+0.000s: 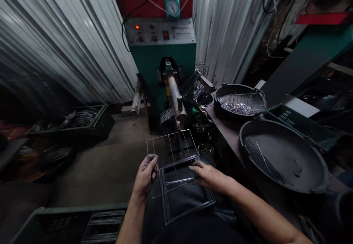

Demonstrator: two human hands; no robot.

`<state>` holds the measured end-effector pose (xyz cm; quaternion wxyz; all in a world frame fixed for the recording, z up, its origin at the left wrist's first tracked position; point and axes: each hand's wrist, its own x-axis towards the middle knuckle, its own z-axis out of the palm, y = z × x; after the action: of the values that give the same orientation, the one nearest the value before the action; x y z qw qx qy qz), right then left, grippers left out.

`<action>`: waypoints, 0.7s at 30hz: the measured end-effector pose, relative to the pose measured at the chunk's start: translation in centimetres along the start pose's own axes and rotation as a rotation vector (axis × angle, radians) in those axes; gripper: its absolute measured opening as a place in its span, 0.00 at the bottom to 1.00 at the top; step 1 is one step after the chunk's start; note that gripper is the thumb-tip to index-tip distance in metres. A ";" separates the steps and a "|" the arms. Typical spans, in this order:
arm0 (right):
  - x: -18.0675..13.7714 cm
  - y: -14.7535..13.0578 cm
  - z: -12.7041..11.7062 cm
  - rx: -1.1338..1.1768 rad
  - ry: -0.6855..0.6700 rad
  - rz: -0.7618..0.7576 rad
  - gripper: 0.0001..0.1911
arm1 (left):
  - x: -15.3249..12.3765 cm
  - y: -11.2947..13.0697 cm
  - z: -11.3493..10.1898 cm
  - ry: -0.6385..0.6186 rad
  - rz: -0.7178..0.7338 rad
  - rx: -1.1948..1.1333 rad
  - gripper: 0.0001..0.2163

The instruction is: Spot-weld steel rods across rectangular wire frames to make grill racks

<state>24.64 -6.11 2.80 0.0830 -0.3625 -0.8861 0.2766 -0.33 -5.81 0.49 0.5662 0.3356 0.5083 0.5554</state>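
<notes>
My left hand (pixel 146 172) is closed around the left side of a rectangular wire frame (pixel 170 137) with several thin crossbars. Its far edge lies just under the tip of the welding machine's electrode (pixel 181 121). My right hand (pixel 206 176) is closed near the frame's right side, and thin bright wire rods (pixel 179 180) stick out leftward from its fingers. The fingers partly hide the rods' ends. Beneath both hands, a stack of plain wire frames (pixel 190 211) rests on my lap over dark cloth.
The green welding machine (pixel 162 49) stands ahead, its red lamp lit. To the right, a round black tray (pixel 300 152) holds dark rods; another tray (pixel 234 86) holds short wires. A green crate (pixel 41 211) with frames sits lower left, a metal-filled bin (pixel 93 122) farther back.
</notes>
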 end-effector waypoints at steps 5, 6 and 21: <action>0.1 -0.3 -0.4 -0.008 -0.003 0.020 0.27 | 0.1 -0.1 0.0 0.013 -0.004 0.005 0.11; 0.1 -0.3 -0.5 -0.012 -0.009 0.019 0.27 | 0.1 -0.1 0.0 0.012 -0.004 0.002 0.11; 0.5 -0.5 -0.6 -0.080 -0.015 0.035 0.25 | 0.2 -0.6 -0.1 0.026 -0.006 -0.029 0.12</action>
<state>24.19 -5.81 3.55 0.0569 -0.3787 -0.8906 0.2453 -0.25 -5.72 -0.14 0.5663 0.3184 0.5084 0.5652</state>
